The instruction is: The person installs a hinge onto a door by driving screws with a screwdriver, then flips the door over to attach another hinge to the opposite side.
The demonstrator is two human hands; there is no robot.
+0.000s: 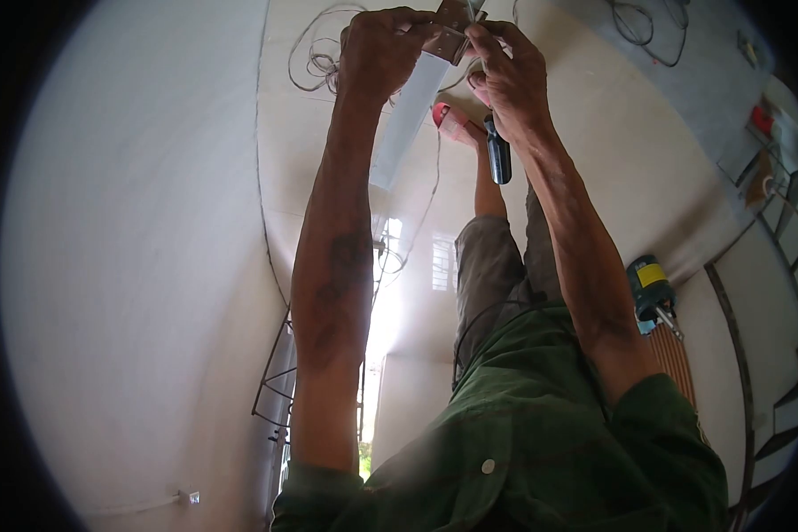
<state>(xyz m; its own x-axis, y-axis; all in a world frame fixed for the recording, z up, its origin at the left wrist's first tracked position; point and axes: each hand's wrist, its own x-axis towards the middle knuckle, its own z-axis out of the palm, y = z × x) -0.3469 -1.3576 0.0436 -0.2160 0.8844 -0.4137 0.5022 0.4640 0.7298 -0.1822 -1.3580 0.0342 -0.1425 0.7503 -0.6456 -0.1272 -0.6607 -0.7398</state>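
Both of my hands are raised at the top of the view, around a small brown metal bracket [446,44]. My left hand [379,51] pinches the bracket's left side between thumb and fingers. My right hand [516,84] is closed at its other side, the thumb and fingertips right at the bracket's edge. A screwdriver [498,152] with a black handle sticks out below my right palm; much of it is hidden by the hand. A long pale strip [408,124] runs down from below the bracket in this view, between my forearms.
A coiled pale cable [321,66] lies on the floor beyond my left hand, and a dark cable [643,37] lies at the upper right. My feet in red slippers [452,122] stand below. A cylindrical dark object with a yellow label [652,275] is at right; a metal lattice frame [279,377] is at left.
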